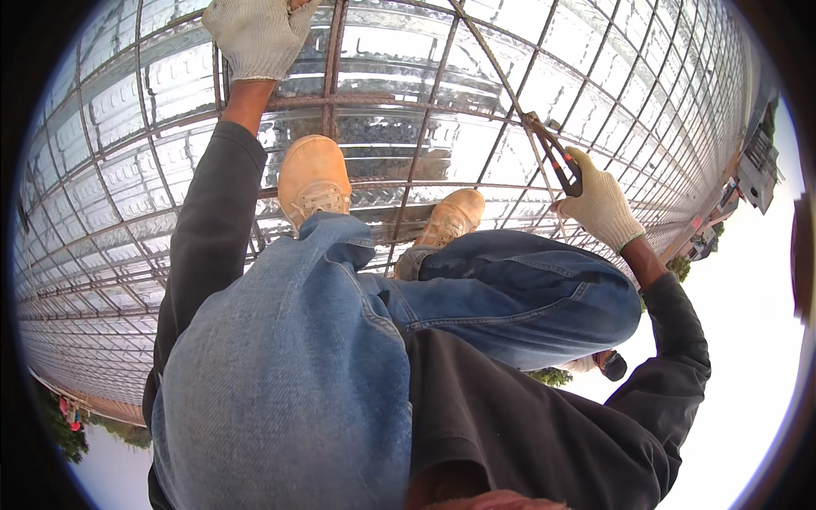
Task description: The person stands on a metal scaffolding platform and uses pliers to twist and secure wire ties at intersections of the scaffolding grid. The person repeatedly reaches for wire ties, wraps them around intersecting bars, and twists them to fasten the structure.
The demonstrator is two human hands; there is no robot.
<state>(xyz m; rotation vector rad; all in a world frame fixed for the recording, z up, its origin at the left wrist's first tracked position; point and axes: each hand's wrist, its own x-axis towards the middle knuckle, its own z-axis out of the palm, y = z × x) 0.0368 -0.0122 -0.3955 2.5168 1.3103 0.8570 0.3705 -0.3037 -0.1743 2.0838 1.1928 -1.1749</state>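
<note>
My right hand (600, 202), in a pale knitted glove, is closed round the handles of a pair of pincers (553, 151) with dark jaws and red-and-black grips. The jaws point up and left, over the steel bars. A thin pale strand (539, 166) runs beside the pincers down towards my fingers; I cannot tell whether I hold it. At the upper left, my gloved left hand (259, 38) reaches over the rebar grid (331, 59). The top edge of the view cuts off most of its fingers, so its grip is hidden.
Shiny ribbed metal decking (476, 64) lies beneath the grid, which stretches far to both sides. My tan boots (314, 174) stand among the bars, knees bent. Another person's dark shoe (611, 365) shows behind my right knee. Buildings (759, 174) and trees lie past the edge.
</note>
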